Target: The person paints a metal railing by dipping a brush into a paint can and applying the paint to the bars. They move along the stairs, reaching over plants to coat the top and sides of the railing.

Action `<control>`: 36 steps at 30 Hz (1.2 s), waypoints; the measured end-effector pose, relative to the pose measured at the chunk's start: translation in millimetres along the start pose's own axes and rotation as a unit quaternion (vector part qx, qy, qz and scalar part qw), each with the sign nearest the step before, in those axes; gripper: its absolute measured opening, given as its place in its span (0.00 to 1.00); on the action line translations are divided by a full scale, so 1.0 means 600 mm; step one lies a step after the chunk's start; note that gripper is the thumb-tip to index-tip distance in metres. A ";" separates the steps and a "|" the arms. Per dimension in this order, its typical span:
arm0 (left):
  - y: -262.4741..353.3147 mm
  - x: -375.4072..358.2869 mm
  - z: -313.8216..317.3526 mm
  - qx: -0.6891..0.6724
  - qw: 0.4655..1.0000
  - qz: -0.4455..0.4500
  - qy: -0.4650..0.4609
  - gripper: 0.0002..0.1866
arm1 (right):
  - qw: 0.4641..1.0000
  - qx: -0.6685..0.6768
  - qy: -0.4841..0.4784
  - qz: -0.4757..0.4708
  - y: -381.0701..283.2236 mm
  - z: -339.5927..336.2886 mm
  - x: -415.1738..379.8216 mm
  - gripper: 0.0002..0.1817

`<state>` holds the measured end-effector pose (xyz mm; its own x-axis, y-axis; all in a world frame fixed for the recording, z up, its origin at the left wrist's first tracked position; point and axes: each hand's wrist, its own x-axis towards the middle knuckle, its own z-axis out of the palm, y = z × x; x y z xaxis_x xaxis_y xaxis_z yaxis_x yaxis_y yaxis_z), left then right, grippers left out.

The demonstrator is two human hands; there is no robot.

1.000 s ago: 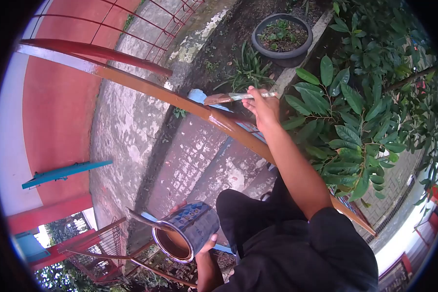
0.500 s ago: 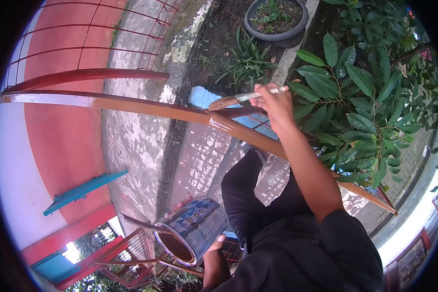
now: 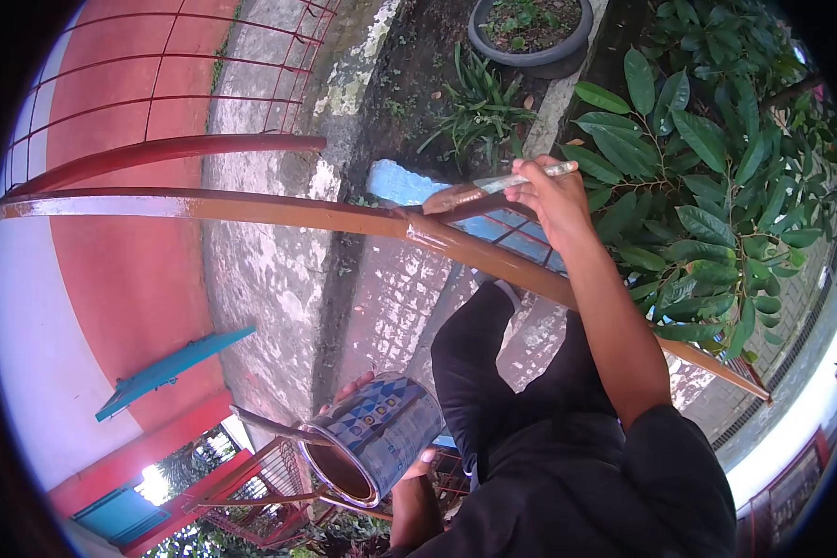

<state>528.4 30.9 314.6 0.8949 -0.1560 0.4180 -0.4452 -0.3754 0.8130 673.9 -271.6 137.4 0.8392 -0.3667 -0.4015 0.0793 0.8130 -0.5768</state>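
My right hand [image 3: 552, 199] pinches the pale, paint-smeared handle of a paintbrush [image 3: 470, 192]. Brown bristles lie right at the joint of a brown metal rail [image 3: 316, 213], where a second bar meets it; whether they touch is hard to tell. Wet shine shows on the rail near that joint. Lower down, my left hand [image 3: 418, 464] cradles a blue-and-grey paint can [image 3: 386, 435] from below and behind, with fingertips showing at its far side. The can is tilted, its open mouth facing lower left, and brown paint coats the inside. A thin brownish stick [image 3: 274, 426] crosses the can's rim.
Red wire mesh [image 3: 149, 56] rises at upper left before a red-and-white wall [image 3: 102, 279]. A teal panel [image 3: 172, 372] juts from it. Leafy branches [image 3: 707, 205] crowd the right, close to my right arm. A round planter [image 3: 530, 58] stands at the top.
The whole view has shifted slightly. The brush has moved a little to the right along the joint, my right hand with it. The can stays in my left hand.
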 end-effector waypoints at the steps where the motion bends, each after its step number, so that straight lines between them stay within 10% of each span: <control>1: 0.000 0.001 -0.001 0.001 1.000 -0.001 -0.003 0.75 | 0.999 0.037 0.001 0.010 0.001 0.008 0.003 0.08; 13: 0.010 0.011 0.021 -0.074 0.997 -0.032 0.004 0.77 | 0.996 -0.061 -0.016 0.056 -0.011 -0.153 -0.076 0.10; 23: 0.013 0.017 0.030 -0.001 0.999 0.034 -0.019 0.75 | 0.997 -0.064 -0.046 0.004 -0.005 -0.030 -0.013 0.10; 36: -0.005 0.006 0.035 -0.048 0.997 -0.038 -0.045 0.74 | 0.985 -0.116 0.045 0.120 -0.054 -0.321 -0.139 0.07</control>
<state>533.4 12.0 305.2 0.9235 -0.2126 0.3192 -0.3727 -0.3008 0.8778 497.7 -354.4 52.9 0.7669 -0.2233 -0.6016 -0.2495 0.7600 -0.6002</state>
